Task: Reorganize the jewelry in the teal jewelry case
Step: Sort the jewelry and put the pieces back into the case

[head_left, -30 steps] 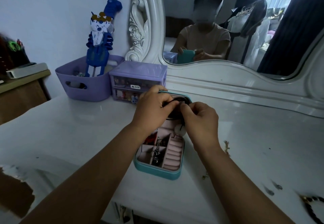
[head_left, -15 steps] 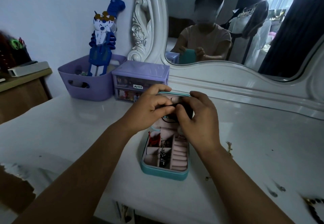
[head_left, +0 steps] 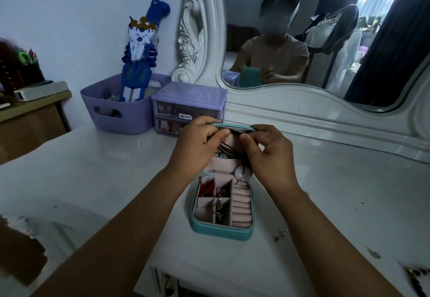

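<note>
My left hand [head_left: 197, 148] and right hand [head_left: 270, 154] have lifted to the lid's top edge, fingers pinching the black cord [head_left: 230, 151] between them. Its white bead [head_left: 243, 173] now dangles below, above the teal jewelry case [head_left: 221, 231] on the desk [head_left: 93, 180]; ready to rehang.

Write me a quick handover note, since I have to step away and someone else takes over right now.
Left hand and right hand both pinch a black cord at the raised lid of the open teal jewelry case on the white dresser.
A white bead hangs from the cord.
Base compartments hold a red cord and a silver chain.
Left: place the black cord, finish sorting.
</note>
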